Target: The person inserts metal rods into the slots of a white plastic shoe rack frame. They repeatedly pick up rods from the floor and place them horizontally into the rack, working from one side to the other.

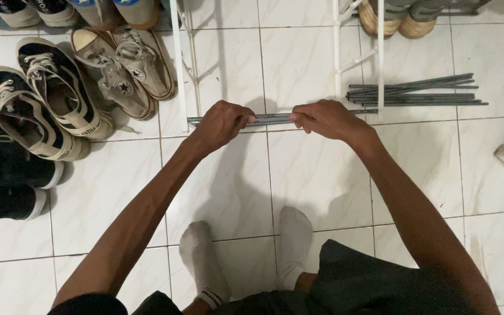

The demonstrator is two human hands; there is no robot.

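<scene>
**Thin rods held level across mid-frame**

We hold a small bundle of grey metal rods [272, 118] just above centre frame, its long axis running left to right, roughly level. Our left hand [220, 123] is curled closed around the left part, knuckles up. Our right hand [325, 118] pinches the right part, fingers closed on it. Both arms reach up from the lower corners, converging. More rods [421, 92] lie on the white tiled floor [316, 169] at upper right, beside a white rack frame [379, 52]. Sneakers [59, 93] fill the upper left.
</scene>
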